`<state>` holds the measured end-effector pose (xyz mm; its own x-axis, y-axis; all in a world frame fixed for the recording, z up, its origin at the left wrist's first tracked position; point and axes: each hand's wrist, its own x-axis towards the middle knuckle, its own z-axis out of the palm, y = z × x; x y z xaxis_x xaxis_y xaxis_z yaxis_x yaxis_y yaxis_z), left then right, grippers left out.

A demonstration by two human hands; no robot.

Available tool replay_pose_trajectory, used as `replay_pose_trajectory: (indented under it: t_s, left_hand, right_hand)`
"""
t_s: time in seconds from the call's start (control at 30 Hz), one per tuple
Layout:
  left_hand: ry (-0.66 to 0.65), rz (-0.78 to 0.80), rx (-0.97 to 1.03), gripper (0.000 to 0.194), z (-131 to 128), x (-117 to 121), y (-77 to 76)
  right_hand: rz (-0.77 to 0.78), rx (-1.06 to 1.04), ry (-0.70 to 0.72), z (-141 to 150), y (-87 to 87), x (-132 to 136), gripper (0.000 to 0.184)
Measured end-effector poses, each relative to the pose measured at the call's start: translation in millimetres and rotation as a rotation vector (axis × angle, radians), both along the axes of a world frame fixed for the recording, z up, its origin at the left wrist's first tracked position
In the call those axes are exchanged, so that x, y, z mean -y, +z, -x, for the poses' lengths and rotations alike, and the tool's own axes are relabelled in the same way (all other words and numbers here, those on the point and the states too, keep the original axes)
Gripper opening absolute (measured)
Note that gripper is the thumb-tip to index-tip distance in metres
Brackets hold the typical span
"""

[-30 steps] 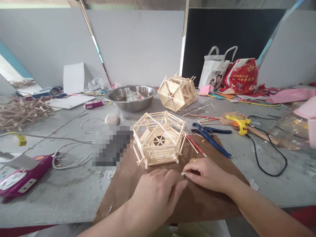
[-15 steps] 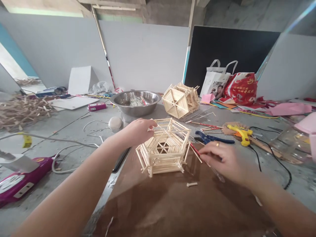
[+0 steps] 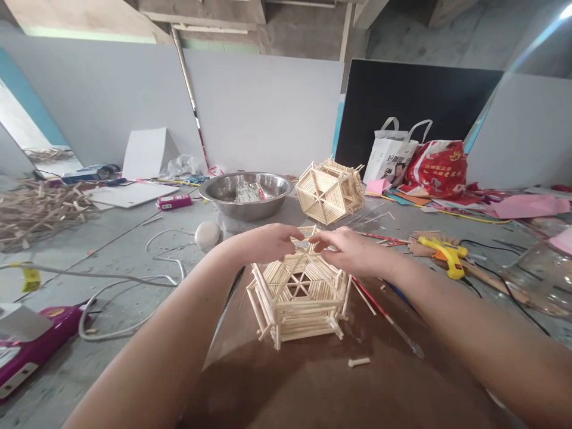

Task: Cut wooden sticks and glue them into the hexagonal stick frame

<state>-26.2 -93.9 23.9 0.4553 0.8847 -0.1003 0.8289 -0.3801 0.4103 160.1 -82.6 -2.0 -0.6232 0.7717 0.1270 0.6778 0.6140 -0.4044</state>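
Note:
A hexagonal frame of pale wooden sticks (image 3: 308, 319) stands on a brown sheet (image 3: 286, 387), with a spoked pattern in its middle. My left hand (image 3: 272, 242) is at its far upper edge, thumb and fingers closed on the sticks there. From the other side my right hand (image 3: 346, 250) reaches the same edge, its fingertips bent in close to the left ones. Exactly which stick each pinches is partly hidden by the fingers. A slim red stick with a clear end (image 3: 379, 307) lies right of the frame, below my right forearm. A short stick piece (image 3: 359, 361) lies in front.
Behind stand a steel basin (image 3: 245, 205) and a second stick structure (image 3: 329, 192). A yellow glue gun (image 3: 447, 253) with its cord lies right. At left are a purple power strip (image 3: 40, 345), grey cables and a stick pile (image 3: 40, 208). Bags (image 3: 440, 170) stand back right.
My right hand has left the red stick and moved up and left to the frame's far edge. My left hand has shifted slightly right along it. The view has tilted up a little.

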Motion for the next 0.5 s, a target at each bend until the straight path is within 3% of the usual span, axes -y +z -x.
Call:
replay_pose_trajectory:
  t_s: [0.17, 0.5]
  left_hand:
    - [-0.005, 0.05, 0.058, 0.035, 2.2, 0.5, -4.8]
    - [-0.001, 0.153, 0.033, 0.035, 2.5, -0.6, -6.0]
  right_hand:
    - [0.062, -0.068, 0.076, 2.3, -4.7, -2.4, 0.041]
    - [0.086, -0.094, 0.046, 2.0, -3.3, 2.2, 0.036]
